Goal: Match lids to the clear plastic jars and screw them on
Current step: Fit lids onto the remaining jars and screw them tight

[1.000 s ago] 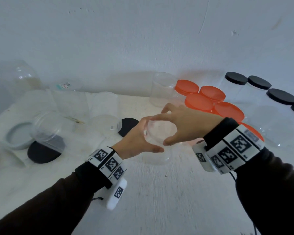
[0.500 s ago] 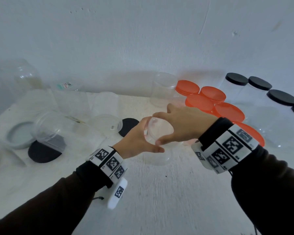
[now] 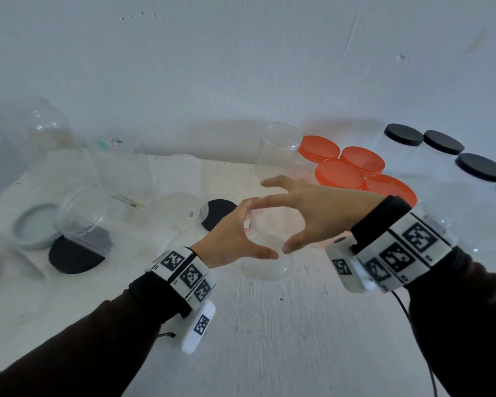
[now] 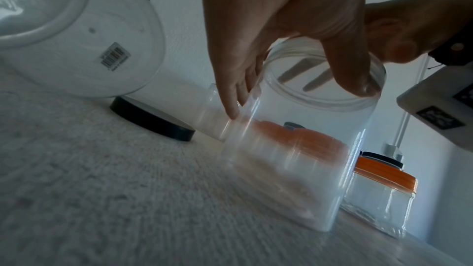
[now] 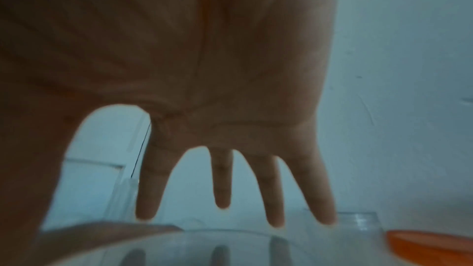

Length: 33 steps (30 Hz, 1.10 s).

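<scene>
That clear jar (image 4: 294, 145) standing mid-table looks light, thin-walled and slippery, so I'd grab it below the threaded rim where the left hand (image 3: 232, 239) wraps it, while the right hand (image 3: 307, 213) hovers spread open above.

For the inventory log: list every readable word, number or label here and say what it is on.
No text is legible.
Barcode sticker on the tipped jar: digits too blurred.
Green-and-white label on a rear jar: too small.
Wristbands: square code markers, tiny characters unreadable.
</scene>
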### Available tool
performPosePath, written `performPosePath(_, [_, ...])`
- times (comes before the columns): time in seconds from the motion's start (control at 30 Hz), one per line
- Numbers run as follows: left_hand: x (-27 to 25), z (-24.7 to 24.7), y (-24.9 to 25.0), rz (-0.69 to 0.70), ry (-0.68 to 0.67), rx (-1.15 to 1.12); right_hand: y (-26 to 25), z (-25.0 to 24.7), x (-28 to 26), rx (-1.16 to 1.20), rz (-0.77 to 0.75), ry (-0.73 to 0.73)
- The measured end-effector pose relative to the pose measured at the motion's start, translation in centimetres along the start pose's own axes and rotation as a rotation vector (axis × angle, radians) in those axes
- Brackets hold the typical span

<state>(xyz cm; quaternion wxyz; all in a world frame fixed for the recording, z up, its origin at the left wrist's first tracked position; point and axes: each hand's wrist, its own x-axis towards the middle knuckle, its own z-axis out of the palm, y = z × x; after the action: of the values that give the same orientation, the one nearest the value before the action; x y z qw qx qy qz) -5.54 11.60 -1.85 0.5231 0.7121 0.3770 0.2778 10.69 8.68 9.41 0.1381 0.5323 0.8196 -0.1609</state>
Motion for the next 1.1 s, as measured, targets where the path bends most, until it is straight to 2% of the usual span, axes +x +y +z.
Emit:
performPosePath(0.07, [0.0, 0.0, 0.0, -0.001, 0.0, 0.01, 0.1, 0.0, 0.0, 0.032, -0.026, -0.015])
performPosePath(0.17, [0.1, 0.0, -0.1, 0.001, 0.0, 0.015, 0.2, 0.3, 0.2, 0.037, -0.027, 0.039])
performPosePath(0.6, [-0.1, -0.2, 0.0, 0.007, -0.024, 0.037, 0.7, 1.7, -0.6, -0.09, 0.004, 0.18])
performPosePath(0.7, [-0.3, -0.7, 0.5, -0.007, -0.11, 0.022, 1.0, 2.9, -1.3, -0.049, 0.002, 0.225])
performPosePath(0.77, [-0.9, -1.7, 1.1, -0.003, -0.103, 0.061, 1.2, 3.9, -1.7, 0.029, 0.006, 0.268])
performPosePath(0.87, [-2.4, -3.9, 2.2, 0.081, 0.104, 0.159, 1.7, 5.5, -1.4, 0.098, -0.001, 0.415])
performPosePath(1.03, [-4.9, -8.2, 1.9, 0.364, 0.558, 0.482, 3.2, 7.0, 1.5, 0.194, 0.008, 0.751])
performPosePath(1.1, [-5.4, -9.8, 1.1, 0.374, 0.688, 0.622, 4.0, 7.2, 2.9, 0.173, 0.039, 0.806])
